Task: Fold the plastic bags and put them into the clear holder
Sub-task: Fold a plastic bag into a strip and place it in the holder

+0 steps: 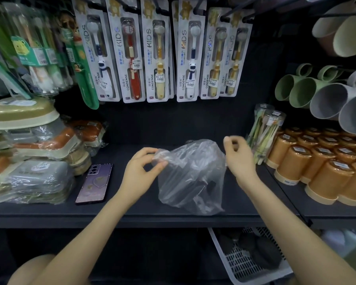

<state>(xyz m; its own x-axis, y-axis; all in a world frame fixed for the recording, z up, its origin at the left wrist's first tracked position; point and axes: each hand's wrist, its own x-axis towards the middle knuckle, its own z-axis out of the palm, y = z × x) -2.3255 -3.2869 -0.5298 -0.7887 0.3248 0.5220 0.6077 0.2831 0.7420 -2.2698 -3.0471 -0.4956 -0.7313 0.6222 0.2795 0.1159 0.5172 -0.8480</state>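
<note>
A crumpled clear plastic bag stands puffed up on the black shelf, in the middle. My left hand pinches the bag's upper left edge between thumb and fingers. My right hand is raised at the bag's upper right edge with thumb and fingers curled together. Whether plastic is pinched there cannot be made out. Dark folds show through the bag's lower half. Something clear peeks out behind the bag's top; what it is I cannot tell.
A purple phone lies left of the bag. Wrapped soap boxes pile up at far left. Orange cups and a clear tube of toothbrushes fill the right. Kids toothbrush packs hang above. A white basket sits below.
</note>
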